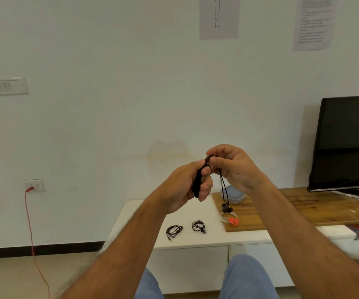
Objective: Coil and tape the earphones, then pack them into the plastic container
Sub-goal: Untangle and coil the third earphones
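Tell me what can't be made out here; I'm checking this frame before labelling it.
Head view only:
- Coiled part of the earphones: mostly hidden inside the left hand.
- Plastic container: partly behind the right hand; contents unseen.
- Tape roll: overlapped by the dangling earbuds and scissors.
- Wall notice: text too blurred to read.

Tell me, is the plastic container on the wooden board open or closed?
Closed, as far as visible: a blue lid lies flat on top of the plastic container. The right hand hides part of it, so whether the lid is snapped down cannot be told.
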Motion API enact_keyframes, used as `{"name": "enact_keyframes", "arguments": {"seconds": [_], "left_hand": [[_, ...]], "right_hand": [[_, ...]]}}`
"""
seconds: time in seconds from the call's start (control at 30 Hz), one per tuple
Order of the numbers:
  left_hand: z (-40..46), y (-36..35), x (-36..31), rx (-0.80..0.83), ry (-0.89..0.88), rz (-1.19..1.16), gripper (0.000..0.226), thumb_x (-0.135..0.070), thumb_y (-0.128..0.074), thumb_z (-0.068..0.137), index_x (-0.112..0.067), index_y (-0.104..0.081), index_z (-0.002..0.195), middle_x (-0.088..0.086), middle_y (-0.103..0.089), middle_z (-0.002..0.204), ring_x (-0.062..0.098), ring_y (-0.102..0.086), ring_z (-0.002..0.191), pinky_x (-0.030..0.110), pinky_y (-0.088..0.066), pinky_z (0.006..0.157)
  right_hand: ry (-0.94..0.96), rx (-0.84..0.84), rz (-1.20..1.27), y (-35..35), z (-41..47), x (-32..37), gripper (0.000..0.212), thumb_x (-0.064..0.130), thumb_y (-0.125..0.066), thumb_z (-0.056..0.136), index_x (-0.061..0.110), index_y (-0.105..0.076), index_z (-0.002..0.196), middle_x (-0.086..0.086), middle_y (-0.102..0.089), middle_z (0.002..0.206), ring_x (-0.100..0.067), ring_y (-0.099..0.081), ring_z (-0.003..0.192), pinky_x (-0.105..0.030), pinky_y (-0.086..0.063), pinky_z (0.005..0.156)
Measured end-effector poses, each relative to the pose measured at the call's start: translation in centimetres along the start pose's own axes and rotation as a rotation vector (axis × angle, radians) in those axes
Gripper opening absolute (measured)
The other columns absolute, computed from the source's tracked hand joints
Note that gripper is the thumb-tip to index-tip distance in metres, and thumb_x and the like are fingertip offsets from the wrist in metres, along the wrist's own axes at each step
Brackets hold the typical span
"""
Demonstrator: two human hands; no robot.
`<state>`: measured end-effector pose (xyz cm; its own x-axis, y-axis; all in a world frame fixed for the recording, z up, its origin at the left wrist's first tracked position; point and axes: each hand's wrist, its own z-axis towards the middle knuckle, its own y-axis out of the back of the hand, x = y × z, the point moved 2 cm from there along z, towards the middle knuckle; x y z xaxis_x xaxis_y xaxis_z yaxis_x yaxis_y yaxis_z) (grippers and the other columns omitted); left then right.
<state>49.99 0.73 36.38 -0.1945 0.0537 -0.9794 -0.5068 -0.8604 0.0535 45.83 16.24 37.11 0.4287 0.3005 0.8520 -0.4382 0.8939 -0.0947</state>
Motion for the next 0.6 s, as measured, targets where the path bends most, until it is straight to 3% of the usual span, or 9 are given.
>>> {"name": "enact_keyframes", "arguments": {"seconds": [0.1,0.27,0.43,0.6], "left_hand": [[0.1,-0.3,-0.3,-0.011,-0.013,-0.091,0.037,-0.032,-0.024,0.105,-0.016,-0.039,0.075,0.0,-0.039,0.058,0.016,-0.035,0.051,0.025,-0.035,0.051],[0.3,-0.4,-0.5,-0.021,-0.04,-0.222,0.044,-0.046,-0.027,0.104,-0.018,-0.037,0.071,-0.004,-0.032,0.054,0.012,-0.028,0.047,0.022,-0.031,0.046],[0.4,0.2,-0.4,-0.11,-0.085,-0.306,0.045,-0.045,-0.031,0.103,-0.019,-0.036,0.066,-0.006,-0.028,0.05,0.009,-0.025,0.042,0.02,-0.027,0.042],[0.6,0.7,-0.5,-0.172,-0.119,-0.389,0.047,-0.043,-0.034,0.103,-0.019,-0.038,0.062,-0.006,-0.027,0.048,0.009,-0.023,0.041,0.021,-0.021,0.042]], "right_hand": [[-0.011,-0.023,0.118,-0.4,-0.3,-0.9,0.023,0.022,-0.08,0.065,0.016,-0.078,0.087,-0.008,-0.072,0.079,-0.019,-0.069,0.072,-0.029,-0.057,0.068],[-0.005,-0.13,0.086,-1.3,-0.9,-2.5,0.013,0.017,-0.065,0.079,0.014,-0.077,0.084,-0.006,-0.072,0.075,-0.018,-0.067,0.065,-0.029,-0.056,0.063],[0.012,-0.197,-0.046,-2.5,-1.5,-3.4,0.023,0.014,-0.06,0.094,0.001,-0.072,0.107,-0.025,-0.065,0.086,-0.034,-0.058,0.076,-0.049,-0.051,0.074],[0.042,-0.243,-0.248,-3.4,-1.9,-2.9,0.023,0.004,-0.052,0.098,0.005,-0.073,0.106,-0.007,-0.07,0.076,-0.018,-0.061,0.066,-0.027,-0.051,0.055]]}}
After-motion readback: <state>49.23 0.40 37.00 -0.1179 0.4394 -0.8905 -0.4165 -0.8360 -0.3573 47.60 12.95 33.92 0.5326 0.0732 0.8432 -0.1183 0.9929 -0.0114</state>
